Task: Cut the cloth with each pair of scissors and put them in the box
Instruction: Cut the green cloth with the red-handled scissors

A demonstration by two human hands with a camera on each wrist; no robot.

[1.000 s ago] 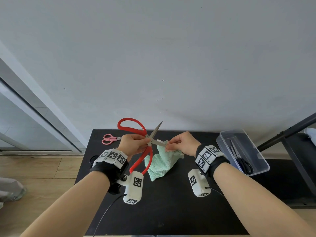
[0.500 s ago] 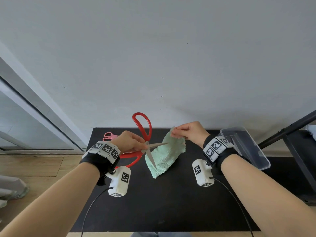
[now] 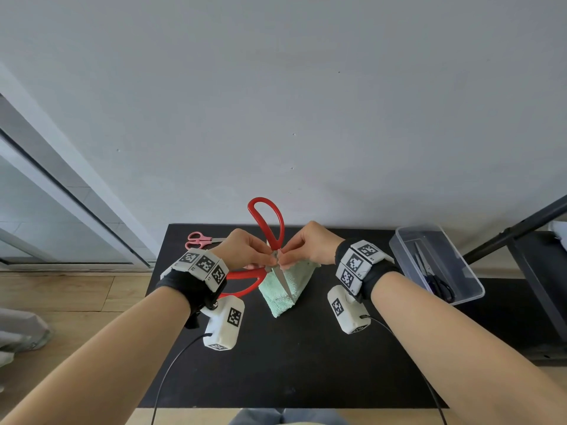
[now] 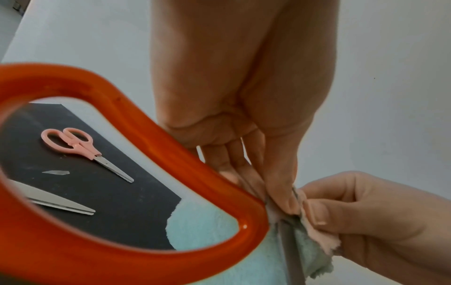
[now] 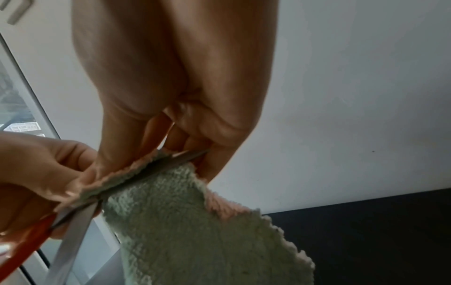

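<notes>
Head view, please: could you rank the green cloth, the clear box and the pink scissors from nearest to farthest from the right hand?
From the right hand:
1. green cloth, pinched in its fingers.
2. clear box, at the table's right edge.
3. pink scissors, at the far left corner; its rank against the box is close.

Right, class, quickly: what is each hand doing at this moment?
Left hand: grips the red scissors, blades open on the cloth.
Right hand: pinches the cloth's top edge.

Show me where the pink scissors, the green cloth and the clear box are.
pink scissors (image 3: 196, 240), head view, on the handles.
green cloth (image 3: 280, 294), head view, on its hanging part.
clear box (image 3: 472, 294), head view, on its near rim.
</notes>
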